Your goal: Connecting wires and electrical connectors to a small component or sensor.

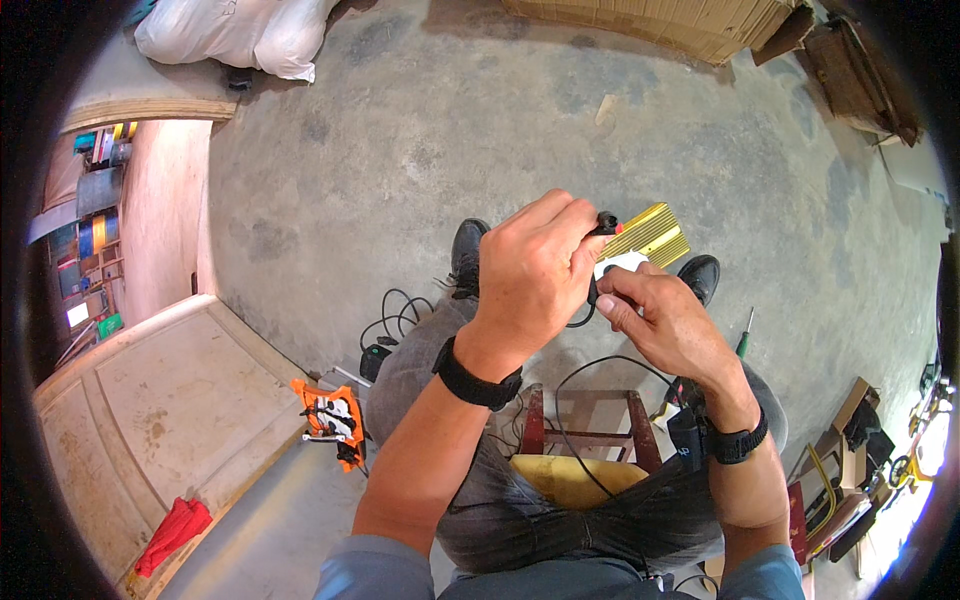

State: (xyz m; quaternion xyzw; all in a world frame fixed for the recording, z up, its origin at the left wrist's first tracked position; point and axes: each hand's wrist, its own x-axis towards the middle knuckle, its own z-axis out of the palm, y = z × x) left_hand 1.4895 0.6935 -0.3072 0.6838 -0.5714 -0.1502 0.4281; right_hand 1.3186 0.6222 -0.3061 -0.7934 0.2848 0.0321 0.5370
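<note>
My left hand is closed round a small black thing with a red part. Most of it is hidden in the fist, so its kind cannot be told. Close by on the right, my right hand pinches a black cable, which loops down between the two hands. Just past the fingers, a white piece shows in part. Behind it on the floor lies a yellow, ribbed metal-looking part, partly covered by my hands.
A green-handled screwdriver lies on the concrete floor at right. Below my arms stands a dark red stool frame. Left are an orange item, a wooden panel and a red cloth. Cardboard and white sacks lie far off.
</note>
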